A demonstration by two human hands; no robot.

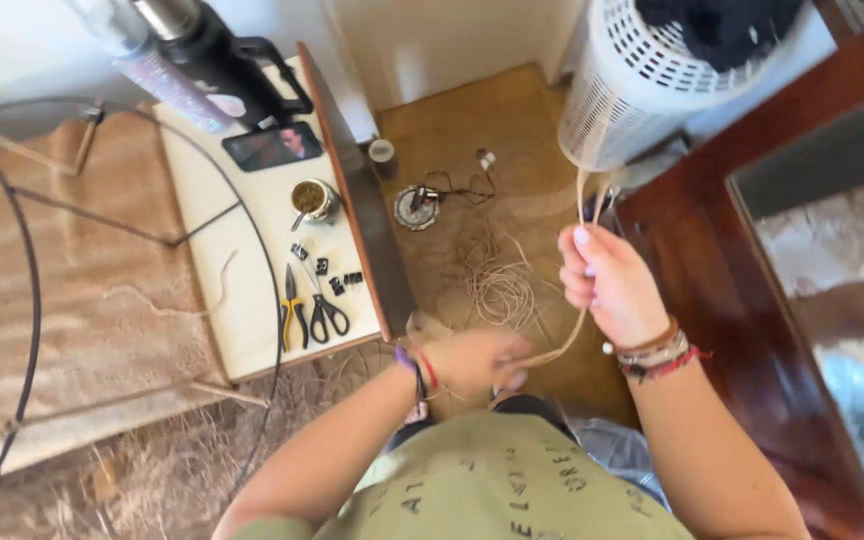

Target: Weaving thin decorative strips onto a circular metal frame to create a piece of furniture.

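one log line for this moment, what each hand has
left hand: pinching low end of tan strand | right hand: gripping same strand higher, upright | nearby: strand coil on floor, pliers, scissors on board

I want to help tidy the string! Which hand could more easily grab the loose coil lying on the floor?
Probably the left hand. It sits low, pinching the strand just below the coil. The right hand is raised, holding the strand up.

Warm daylight from the upper left, overexposed white walls, slight motion blur, and wide-angle bending at edges.
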